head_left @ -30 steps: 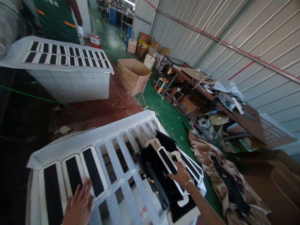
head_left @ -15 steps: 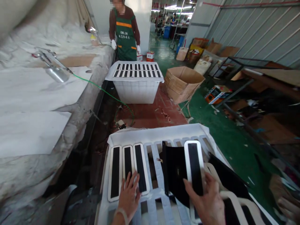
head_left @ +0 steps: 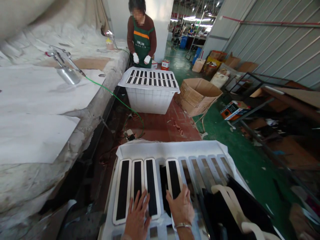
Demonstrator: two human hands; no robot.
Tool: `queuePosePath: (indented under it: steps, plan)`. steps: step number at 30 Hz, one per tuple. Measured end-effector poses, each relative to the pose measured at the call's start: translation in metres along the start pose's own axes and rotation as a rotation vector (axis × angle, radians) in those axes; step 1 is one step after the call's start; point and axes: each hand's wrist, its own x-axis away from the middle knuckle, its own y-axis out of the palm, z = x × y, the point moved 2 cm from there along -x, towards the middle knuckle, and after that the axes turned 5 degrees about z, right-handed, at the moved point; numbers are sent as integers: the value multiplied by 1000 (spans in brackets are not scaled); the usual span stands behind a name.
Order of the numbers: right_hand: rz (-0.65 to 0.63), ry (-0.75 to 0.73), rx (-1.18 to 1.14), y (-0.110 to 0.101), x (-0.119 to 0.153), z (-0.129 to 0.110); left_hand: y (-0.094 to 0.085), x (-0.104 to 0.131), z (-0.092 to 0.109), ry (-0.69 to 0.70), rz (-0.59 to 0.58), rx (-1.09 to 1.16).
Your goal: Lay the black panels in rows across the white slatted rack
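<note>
Three white-bordered black strips, the leftmost strip (head_left: 123, 190) among them, lie side by side on the left of a sheet-covered tray (head_left: 160, 146). My left hand (head_left: 137, 215) rests with fingers spread over the lower parts of the middle and right ones. My right hand (head_left: 181, 206) grips another such strip (head_left: 174, 176) by its sides, thumb on the left and fingers on the right, over the grey slots. Black pieces with cream loops (head_left: 231, 200) lie at the tray's right side.
Ahead, a white tub (head_left: 150, 100) carries rows of similar strips, with a gloved person (head_left: 142, 43) behind it. An open cardboard box (head_left: 197, 96) stands right of it. A spray gun (head_left: 67, 74) with a green hose lies on the left bench.
My right hand has carried its strip leftward, close to the other three. The black piece near it has shifted right. The person's gloved hands have come together, and the view has shifted slightly.
</note>
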Motion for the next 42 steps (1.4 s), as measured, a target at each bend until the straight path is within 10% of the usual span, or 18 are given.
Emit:
queuePosePath:
  steps: [19,42]
  plan:
    - [92,-271,65,81,-15,-14,4,0,-1,-10,9,40]
    - [3,-417,279,71,-13,-8,-1,-7,4,-153,-292,190]
